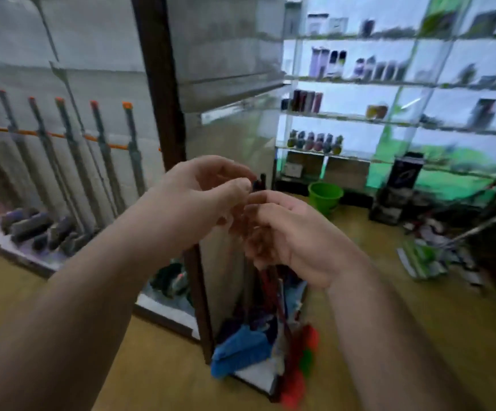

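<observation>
Left hand (pixel 205 188) pinches a small dark clip (pixel 259 183) at mid-frame while the right hand (pixel 288 229) curls round blurred reddish strands (pixel 270 275) hanging below, which I read as steadying them.

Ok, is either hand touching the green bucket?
No: the green bucket stands on the floor, apart from the left hand and right hand.
</observation>
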{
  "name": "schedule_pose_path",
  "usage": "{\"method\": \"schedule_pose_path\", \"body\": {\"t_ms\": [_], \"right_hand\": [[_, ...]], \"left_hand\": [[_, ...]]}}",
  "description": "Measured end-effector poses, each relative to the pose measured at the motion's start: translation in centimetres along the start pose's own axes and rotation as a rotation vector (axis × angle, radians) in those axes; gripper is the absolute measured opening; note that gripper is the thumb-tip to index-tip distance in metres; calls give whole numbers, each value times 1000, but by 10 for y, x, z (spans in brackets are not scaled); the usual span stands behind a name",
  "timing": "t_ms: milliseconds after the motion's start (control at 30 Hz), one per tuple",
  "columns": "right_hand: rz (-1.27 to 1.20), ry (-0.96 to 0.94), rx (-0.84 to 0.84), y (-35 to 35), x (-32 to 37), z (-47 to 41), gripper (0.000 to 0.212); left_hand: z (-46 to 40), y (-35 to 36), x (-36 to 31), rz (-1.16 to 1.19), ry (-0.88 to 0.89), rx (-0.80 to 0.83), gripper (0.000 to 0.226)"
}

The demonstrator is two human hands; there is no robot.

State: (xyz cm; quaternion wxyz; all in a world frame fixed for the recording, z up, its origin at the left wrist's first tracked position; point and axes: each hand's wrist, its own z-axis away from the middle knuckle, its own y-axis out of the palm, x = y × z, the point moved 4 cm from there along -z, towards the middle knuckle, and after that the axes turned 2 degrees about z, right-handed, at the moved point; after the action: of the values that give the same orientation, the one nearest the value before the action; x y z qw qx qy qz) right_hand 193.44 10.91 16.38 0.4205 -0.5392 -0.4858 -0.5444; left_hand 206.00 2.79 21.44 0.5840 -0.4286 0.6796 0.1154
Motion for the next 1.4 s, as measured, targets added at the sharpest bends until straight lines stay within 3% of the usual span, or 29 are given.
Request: {"method": "schedule_pose_path", "body": {"t_ms": [200, 433, 1067, 1400], "right_hand": [[69, 32, -306, -210, 22, 91, 16], [68, 61, -466, -380, 34, 129, 15], [-31, -19, -713, -757, 31, -45, 22], [-66, -31, -700, -980, 27, -120, 20]], "left_hand": [[-87, 220, -48, 80, 86, 221, 11], [-183, 380, -85, 122, 156, 372, 13], [-551, 621, -51, 171, 137, 594, 11], [-727, 772, -33, 113, 111, 606, 14]]}}
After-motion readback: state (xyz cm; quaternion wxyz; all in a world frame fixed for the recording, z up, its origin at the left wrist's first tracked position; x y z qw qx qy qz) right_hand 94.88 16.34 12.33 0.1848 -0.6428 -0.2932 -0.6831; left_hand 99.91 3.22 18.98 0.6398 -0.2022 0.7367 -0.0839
